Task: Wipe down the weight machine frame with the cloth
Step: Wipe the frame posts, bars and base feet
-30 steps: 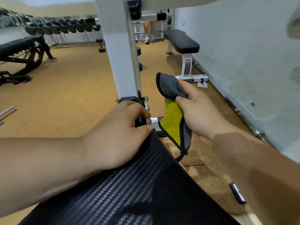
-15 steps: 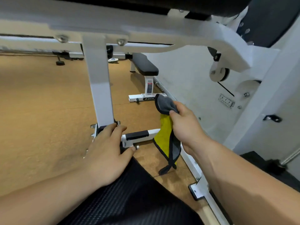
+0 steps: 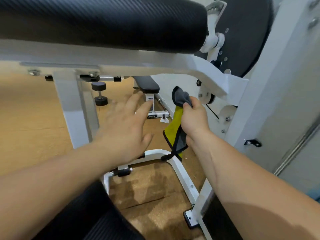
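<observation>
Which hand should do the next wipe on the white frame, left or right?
Right, probably. The right hand grips the cloth close below the white frame arm; the left hand is open and holds nothing.

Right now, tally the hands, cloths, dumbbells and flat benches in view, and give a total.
hands: 2, left hand and right hand
cloth: 1
dumbbell: 1
flat bench: 1
total: 5

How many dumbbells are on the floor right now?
1: a black round-headed dumbbell standing on end beyond the white frame post, left of the black-padded flat bench. The frame may hide others.
</observation>
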